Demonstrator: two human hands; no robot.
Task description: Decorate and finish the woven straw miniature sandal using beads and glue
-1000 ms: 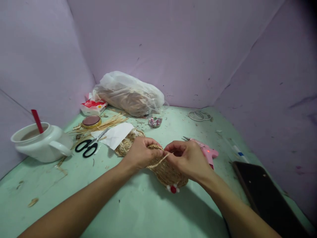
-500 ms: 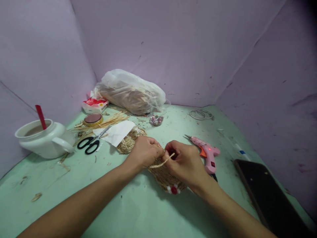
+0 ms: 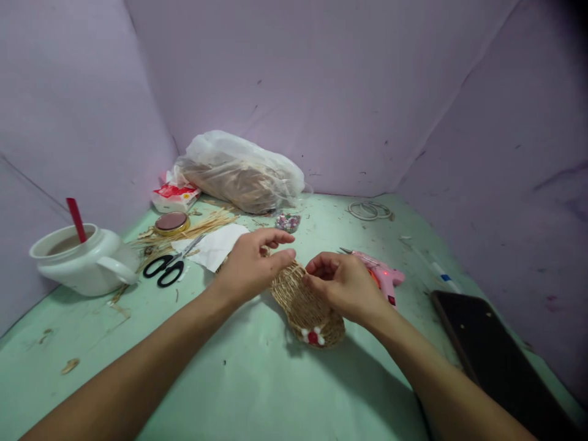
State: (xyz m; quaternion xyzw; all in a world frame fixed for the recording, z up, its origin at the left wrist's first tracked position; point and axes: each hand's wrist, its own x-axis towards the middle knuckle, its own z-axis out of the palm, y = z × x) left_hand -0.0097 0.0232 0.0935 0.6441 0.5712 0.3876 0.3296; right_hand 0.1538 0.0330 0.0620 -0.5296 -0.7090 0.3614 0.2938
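A woven straw slipper (image 3: 305, 303) with a red-and-white flower (image 3: 313, 337) at its near end lies between my hands, its far part behind my left hand. My right hand (image 3: 342, 283) is closed, thumb and fingertips pinched at the slipper's right edge. My left hand (image 3: 250, 264) is open, fingers stretched out and thumb apart, over the slipper's far left side. Behind that hand, a white sheet of paper (image 3: 215, 244) is partly covered, and the other woven piece there is mostly hidden.
Black-handled scissors (image 3: 169, 274) and a white pot (image 3: 87, 269) are on the left. A pink glue gun (image 3: 389, 278) with a red light lies beyond my right hand, a dark phone (image 3: 491, 349) at far right. A clear plastic bag (image 3: 243, 177) stands against the back wall.
My left hand has let go, opened and moved up and left. The right hand has shifted slightly up. More of the slipper's woven surface shows, and the loose straw strand is no longer visible.
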